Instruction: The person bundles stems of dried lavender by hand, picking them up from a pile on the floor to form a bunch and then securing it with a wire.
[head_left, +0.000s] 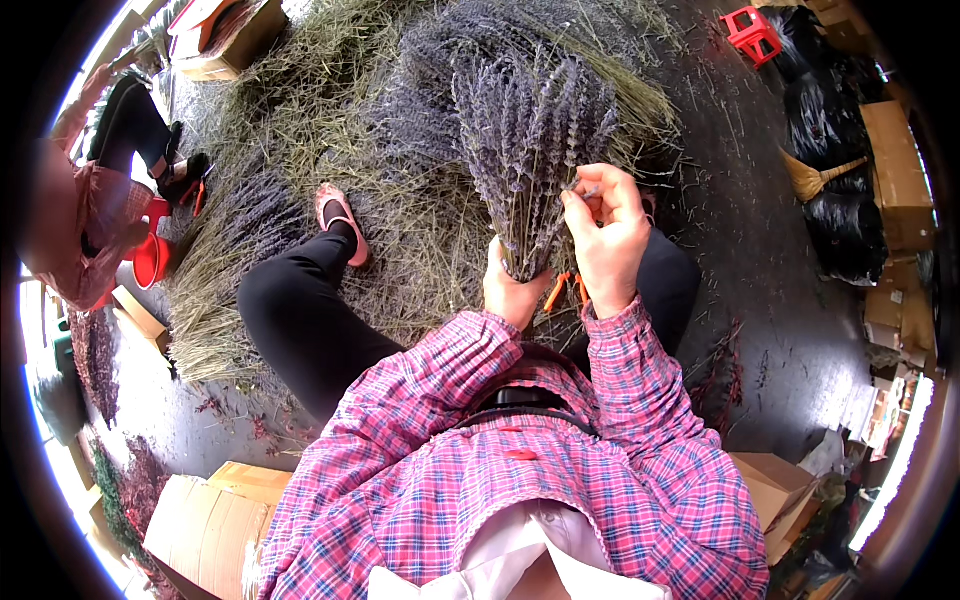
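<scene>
A bunch of dried lavender (532, 135) stands upright in my left hand (511, 289), which is wrapped around its stems. At the right side of the bunch, my right hand (611, 225) pinches a small lavender sprig (589, 193) between thumb and fingertips. Orange-handled cutters (556, 291) lie below the hands, partly hidden by my right wrist. Beyond the bunch, a large heap of lavender (420, 97) covers the floor, its flower heads and pale stems loosely layered.
On the left another person (82, 217) sits beside a red bucket (151, 259) and more lavender (232, 262). Cardboard boxes (202, 525) stand behind me. Along the right are black plastic bags (844, 232), a straw hand broom (810, 176) and a red stool (752, 36).
</scene>
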